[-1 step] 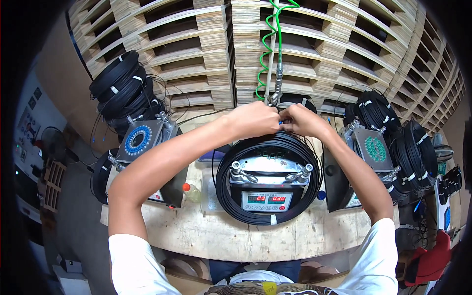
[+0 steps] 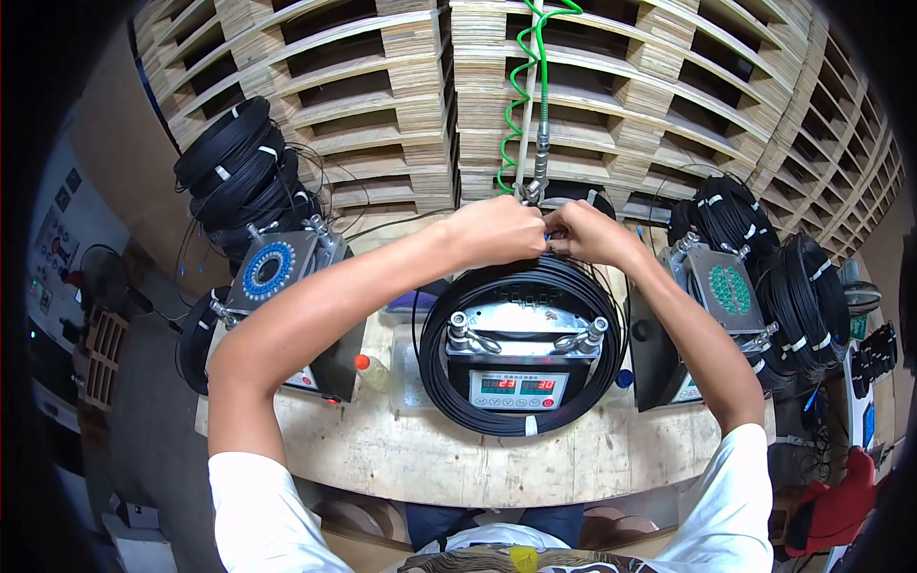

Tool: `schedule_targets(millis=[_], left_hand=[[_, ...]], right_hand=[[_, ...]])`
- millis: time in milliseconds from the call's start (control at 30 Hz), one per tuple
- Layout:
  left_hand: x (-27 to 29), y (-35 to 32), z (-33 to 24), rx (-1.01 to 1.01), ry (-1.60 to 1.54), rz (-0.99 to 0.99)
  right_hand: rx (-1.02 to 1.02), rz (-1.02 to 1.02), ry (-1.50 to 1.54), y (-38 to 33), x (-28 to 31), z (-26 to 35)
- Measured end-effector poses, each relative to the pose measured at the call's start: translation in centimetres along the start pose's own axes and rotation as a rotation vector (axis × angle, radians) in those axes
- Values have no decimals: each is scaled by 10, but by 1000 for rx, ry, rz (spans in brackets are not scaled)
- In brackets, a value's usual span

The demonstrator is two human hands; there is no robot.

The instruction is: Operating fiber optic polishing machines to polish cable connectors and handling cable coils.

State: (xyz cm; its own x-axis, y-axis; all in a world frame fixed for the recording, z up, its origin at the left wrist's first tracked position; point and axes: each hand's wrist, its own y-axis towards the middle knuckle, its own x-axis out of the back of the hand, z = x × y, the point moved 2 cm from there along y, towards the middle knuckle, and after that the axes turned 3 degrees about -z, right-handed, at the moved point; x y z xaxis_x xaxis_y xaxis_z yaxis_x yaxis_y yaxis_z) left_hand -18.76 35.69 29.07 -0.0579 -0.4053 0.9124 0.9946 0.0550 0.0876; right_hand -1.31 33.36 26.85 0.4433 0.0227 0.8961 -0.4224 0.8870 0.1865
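My left hand (image 2: 501,229) and my right hand (image 2: 590,234) meet at the far rim of a coil of black cable (image 2: 435,382). Both are closed, fingertips pinched close together. A speck of blue shows between them, but the small piece there is mostly hidden. The coil lies around a polishing machine (image 2: 521,334) with a metal top plate, two clamp levers and a lit red and green display panel (image 2: 519,390). White tape binds the coil's near side.
Machines with a blue-ringed plate (image 2: 266,271) and a green-dotted plate (image 2: 731,289) flank the coil. Black cable coils (image 2: 239,172) pile up at left, more coils (image 2: 802,296) at right. A red-capped bottle (image 2: 373,372) stands on the wooden table (image 2: 458,468). Behind are pallets (image 2: 382,105) and a green air hose (image 2: 543,86).
My left forearm and elbow have shifted very slightly to the left. Both hands stay pinched at the same spot.
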Motion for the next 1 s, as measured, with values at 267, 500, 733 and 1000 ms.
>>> schedule_targets(millis=[267, 500, 733, 1000], left_hand=[[-17, -11, 24, -11, -221, -142], [-16, -10, 32, 194, -549, -2], [-18, -4, 32, 493, -653, 51], [-39, 3, 29, 608, -585, -4]], right_hand=[[-41, -11, 58, -2, -4, -3], [-34, -21, 49, 0, -8, -5], [-21, -4, 45, 1, -5, -6], [-14, 80, 38, 7, 1, -7]])
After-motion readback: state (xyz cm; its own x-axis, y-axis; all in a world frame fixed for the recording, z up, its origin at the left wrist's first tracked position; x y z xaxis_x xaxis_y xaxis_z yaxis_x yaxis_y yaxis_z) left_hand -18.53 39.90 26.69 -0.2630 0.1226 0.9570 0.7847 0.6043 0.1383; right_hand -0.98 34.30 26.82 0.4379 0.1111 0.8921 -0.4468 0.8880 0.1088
